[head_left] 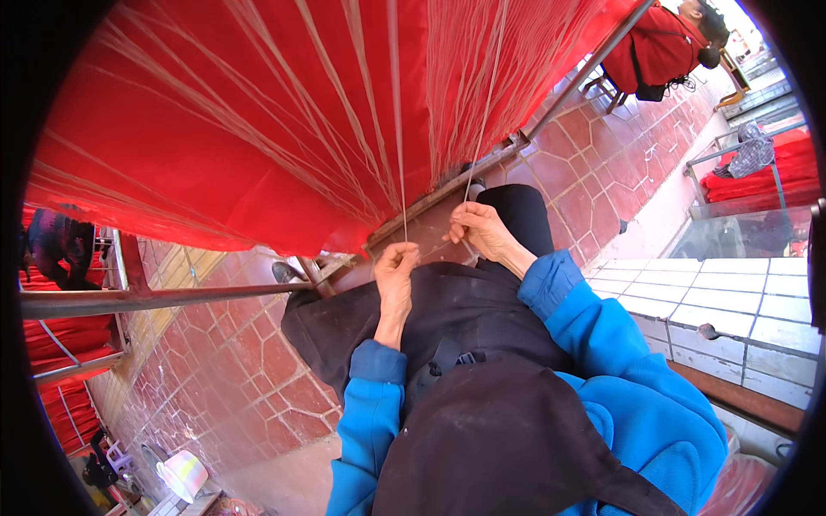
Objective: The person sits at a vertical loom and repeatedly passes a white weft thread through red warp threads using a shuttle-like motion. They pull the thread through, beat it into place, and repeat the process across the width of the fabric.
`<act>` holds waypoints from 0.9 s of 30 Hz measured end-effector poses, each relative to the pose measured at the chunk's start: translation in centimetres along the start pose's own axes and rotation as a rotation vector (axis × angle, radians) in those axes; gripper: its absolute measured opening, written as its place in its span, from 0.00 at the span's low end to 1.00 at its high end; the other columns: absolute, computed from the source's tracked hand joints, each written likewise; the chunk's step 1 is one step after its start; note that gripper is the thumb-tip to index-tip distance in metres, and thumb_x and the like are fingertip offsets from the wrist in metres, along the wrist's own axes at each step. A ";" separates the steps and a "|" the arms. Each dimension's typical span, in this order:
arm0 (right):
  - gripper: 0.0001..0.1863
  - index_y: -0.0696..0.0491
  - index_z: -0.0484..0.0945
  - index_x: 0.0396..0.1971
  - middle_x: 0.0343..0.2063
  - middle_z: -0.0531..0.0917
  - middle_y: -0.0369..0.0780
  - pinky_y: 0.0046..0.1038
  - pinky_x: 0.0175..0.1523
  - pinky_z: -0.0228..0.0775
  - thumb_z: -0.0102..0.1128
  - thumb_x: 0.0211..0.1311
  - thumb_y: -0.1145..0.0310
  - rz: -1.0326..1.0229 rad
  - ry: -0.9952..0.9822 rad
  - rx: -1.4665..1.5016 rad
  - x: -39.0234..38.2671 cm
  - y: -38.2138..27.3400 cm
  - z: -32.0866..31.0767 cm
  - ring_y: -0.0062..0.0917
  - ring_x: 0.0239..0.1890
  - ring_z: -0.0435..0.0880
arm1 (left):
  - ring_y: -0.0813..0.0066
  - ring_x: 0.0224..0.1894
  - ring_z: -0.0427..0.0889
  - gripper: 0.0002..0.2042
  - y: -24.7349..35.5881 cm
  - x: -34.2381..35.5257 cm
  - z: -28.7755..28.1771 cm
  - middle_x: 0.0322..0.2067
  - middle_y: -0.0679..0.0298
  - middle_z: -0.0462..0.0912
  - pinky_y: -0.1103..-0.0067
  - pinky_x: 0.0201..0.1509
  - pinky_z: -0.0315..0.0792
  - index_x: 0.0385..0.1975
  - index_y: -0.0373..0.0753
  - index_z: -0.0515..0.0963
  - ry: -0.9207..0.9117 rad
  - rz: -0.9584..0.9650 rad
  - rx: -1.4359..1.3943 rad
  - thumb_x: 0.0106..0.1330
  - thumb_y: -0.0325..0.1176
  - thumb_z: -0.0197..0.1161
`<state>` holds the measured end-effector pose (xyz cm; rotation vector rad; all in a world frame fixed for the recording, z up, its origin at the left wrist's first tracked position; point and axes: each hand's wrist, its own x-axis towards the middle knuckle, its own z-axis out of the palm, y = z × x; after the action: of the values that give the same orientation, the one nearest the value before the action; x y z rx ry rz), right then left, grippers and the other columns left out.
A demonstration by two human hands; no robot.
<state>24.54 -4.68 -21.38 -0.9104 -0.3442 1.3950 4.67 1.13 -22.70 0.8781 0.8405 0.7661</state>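
Note:
A broad red cloth (327, 112) stretches in front of me, with many long pale threads (469, 77) over it, some loose and some gathered in strands. My left hand (396, 273) is closed in a pinch at the lower end of one taut strand (400, 163). To the right and a little farther off, my right hand (483, 230) pinches another strand (482, 129), its fingers curled together. Both hands are raised above my dark apron (482, 430), apart from each other. The fingertips hide the very ends of the strands.
A metal rail (594, 64) runs along the cloth's right side, and another bar (172, 299) extends left. A person in red (658, 52) sits at the far right. A white-tiled ledge (714, 292) stands at my right. Reddish tiles cover the floor (249, 361).

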 end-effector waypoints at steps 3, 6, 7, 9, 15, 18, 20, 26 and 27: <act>0.05 0.58 0.76 0.32 0.22 0.78 0.39 0.32 0.44 0.77 0.57 0.64 0.72 0.043 -0.003 -0.160 0.5 1.9 0.0 0.25 0.27 0.80 | 0.82 0.35 0.76 0.04 -2.0 0.2 -0.3 0.31 0.68 0.80 0.84 0.43 0.68 0.36 0.35 0.80 -0.044 -0.023 0.032 0.63 0.26 0.62; 0.06 0.58 0.77 0.33 0.23 0.80 0.39 0.30 0.43 0.77 0.57 0.64 0.70 0.109 0.048 -0.144 0.4 3.5 0.4 0.25 0.28 0.81 | 0.82 0.36 0.76 0.05 -3.0 0.6 -0.6 0.32 0.68 0.81 0.84 0.44 0.68 0.35 0.35 0.79 -0.056 -0.043 0.073 0.66 0.29 0.60; 0.07 0.58 0.78 0.32 0.22 0.80 0.38 0.30 0.43 0.77 0.57 0.64 0.70 0.136 0.081 -0.066 0.2 4.0 0.5 0.24 0.28 0.81 | 0.81 0.36 0.76 0.06 -3.2 0.7 -0.8 0.32 0.68 0.81 0.83 0.45 0.68 0.35 0.34 0.79 -0.056 -0.041 0.046 0.67 0.30 0.59; 0.10 0.59 0.79 0.32 0.21 0.80 0.39 0.32 0.44 0.77 0.55 0.66 0.67 0.164 0.142 0.039 0.0 4.6 0.4 0.26 0.28 0.82 | 0.77 0.38 0.78 0.08 -3.4 1.3 -1.1 0.33 0.65 0.81 0.80 0.47 0.69 0.34 0.34 0.78 -0.015 -0.108 0.044 0.70 0.32 0.56; 0.15 0.58 0.76 0.29 0.18 0.76 0.40 0.43 0.50 0.73 0.52 0.68 0.62 0.060 0.228 0.308 0.2 3.6 -2.2 0.32 0.27 0.78 | 0.62 0.44 0.81 0.08 -3.0 1.7 -2.0 0.34 0.58 0.83 0.67 0.54 0.71 0.32 0.37 0.76 -0.146 -0.044 -0.308 0.70 0.34 0.55; 0.15 0.57 0.75 0.29 0.15 0.70 0.37 0.42 0.51 0.70 0.54 0.67 0.59 0.041 0.284 0.391 0.7 2.6 -2.9 0.29 0.25 0.73 | 0.56 0.46 0.81 0.09 -2.0 2.0 -2.2 0.33 0.56 0.82 0.62 0.57 0.70 0.30 0.37 0.75 -0.119 -0.011 -0.395 0.70 0.35 0.55; 0.15 0.56 0.75 0.29 0.15 0.68 0.35 0.39 0.48 0.70 0.55 0.66 0.59 0.028 0.330 0.428 0.9 2.1 -3.1 0.28 0.23 0.71 | 0.56 0.46 0.81 0.10 -1.2 2.0 -2.6 0.32 0.56 0.82 0.61 0.58 0.70 0.28 0.38 0.74 -0.080 0.003 -0.455 0.70 0.36 0.55; 0.15 0.52 0.78 0.29 0.14 0.65 0.33 0.25 0.29 0.56 0.54 0.65 0.56 -0.050 0.260 0.472 1.0 0.7 -4.4 0.21 0.18 0.61 | 0.55 0.40 0.81 0.11 1.1 1.8 -4.4 0.28 0.56 0.80 0.60 0.55 0.71 0.27 0.38 0.71 -0.005 0.095 -0.525 0.71 0.36 0.52; 0.15 0.52 0.78 0.29 0.14 0.65 0.33 0.24 0.28 0.54 0.55 0.65 0.55 -0.066 0.267 0.472 0.9 0.4 -4.8 0.20 0.18 0.61 | 0.56 0.38 0.81 0.11 1.5 1.9 -4.9 0.27 0.57 0.80 0.60 0.54 0.71 0.27 0.38 0.71 -0.007 0.116 -0.531 0.71 0.36 0.52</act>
<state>27.80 -5.49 -24.97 -0.6725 0.1541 1.2026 0.94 5.00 -23.79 0.4556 0.5411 1.0267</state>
